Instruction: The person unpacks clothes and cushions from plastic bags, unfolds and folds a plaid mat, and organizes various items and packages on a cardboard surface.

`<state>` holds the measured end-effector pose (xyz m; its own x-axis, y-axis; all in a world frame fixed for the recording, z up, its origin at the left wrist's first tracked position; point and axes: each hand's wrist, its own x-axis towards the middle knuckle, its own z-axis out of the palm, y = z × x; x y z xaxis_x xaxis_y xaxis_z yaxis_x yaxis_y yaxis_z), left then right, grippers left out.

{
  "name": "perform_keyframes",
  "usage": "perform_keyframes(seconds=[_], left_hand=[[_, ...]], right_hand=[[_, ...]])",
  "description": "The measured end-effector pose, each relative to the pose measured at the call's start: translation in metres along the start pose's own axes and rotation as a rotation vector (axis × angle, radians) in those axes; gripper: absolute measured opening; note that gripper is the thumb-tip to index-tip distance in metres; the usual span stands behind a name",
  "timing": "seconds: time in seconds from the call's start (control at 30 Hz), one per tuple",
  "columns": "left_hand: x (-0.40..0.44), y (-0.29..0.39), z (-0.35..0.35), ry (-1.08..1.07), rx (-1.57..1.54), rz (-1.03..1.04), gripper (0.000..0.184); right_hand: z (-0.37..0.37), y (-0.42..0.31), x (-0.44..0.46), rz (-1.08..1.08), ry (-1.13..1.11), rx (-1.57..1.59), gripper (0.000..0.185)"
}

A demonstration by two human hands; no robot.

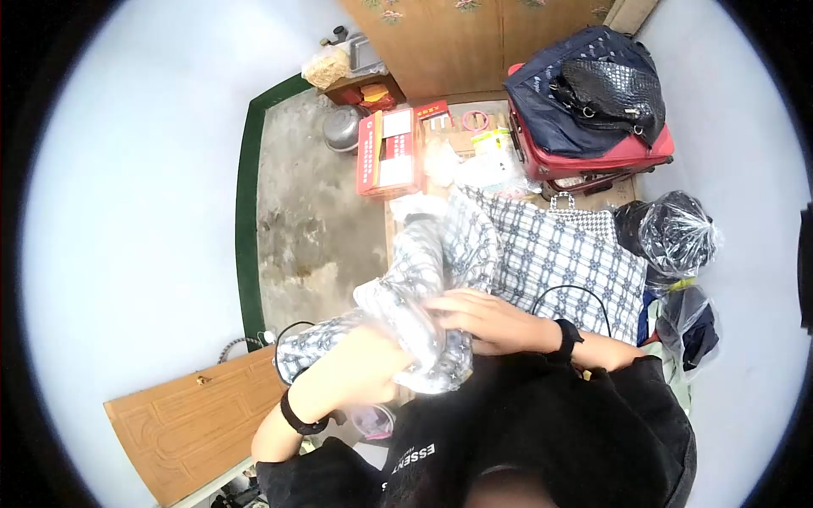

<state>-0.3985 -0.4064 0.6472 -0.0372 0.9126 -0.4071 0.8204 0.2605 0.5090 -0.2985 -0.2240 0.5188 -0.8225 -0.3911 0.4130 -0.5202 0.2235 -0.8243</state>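
Observation:
A clear plastic bag lies crumpled in front of my chest, over grey-and-white patterned cloth. My left hand is closed at the bag's near left side; it is blurred and its fingertips are hidden. My right hand comes from the right, its fingers bent together over the bag's edge and its thumb hidden. The checked cloth spreads behind and right of my hands. More plastic runs up toward the far side. I cannot tell what is inside the bag.
A red-and-white box stands ahead, near a metal pot. At the far right is a red suitcase under a dark blue bag and a black handbag. A plastic-wrapped black bundle sits by the right wall. A wooden door panel is at left.

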Motion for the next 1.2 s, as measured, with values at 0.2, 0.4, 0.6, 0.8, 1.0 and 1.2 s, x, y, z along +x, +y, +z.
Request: perform_keyframes(seconds=[0.2, 0.4, 0.6, 0.8, 1.0, 1.2], left_hand=[[-0.024, -0.004, 0.023, 0.026, -0.272, -0.076, 0.033], [-0.049, -0.023, 0.062, 0.412, -0.469, -0.165, 0.038], [-0.026, -0.015, 0.104, 0.057, -0.578, -0.022, 0.025], [-0.007, -0.002, 0.084, -0.196, -0.627, -0.050, 0.028], [-0.004, -0.007, 0.073, -0.343, -0.544, 0.033, 0.032], [-0.121, -0.080, 0.124, 0.483, -0.370, -0.801, 0.078]], right_hand=[[-0.008, -0.003, -0.007, -0.095, 0.016, -0.006, 0.023], [-0.027, 0.013, 0.016, 0.278, 0.343, 0.262, 0.026], [-0.015, -0.008, 0.034, 0.145, -0.322, 0.289, 0.056], [-0.031, -0.040, 0.029, 0.147, -0.362, 0.133, 0.088], [-0.013, -0.019, 0.044, -0.086, -0.377, 0.195, 0.041], [-0.070, -0.006, 0.019, 0.120, 0.097, 0.011, 0.039]])
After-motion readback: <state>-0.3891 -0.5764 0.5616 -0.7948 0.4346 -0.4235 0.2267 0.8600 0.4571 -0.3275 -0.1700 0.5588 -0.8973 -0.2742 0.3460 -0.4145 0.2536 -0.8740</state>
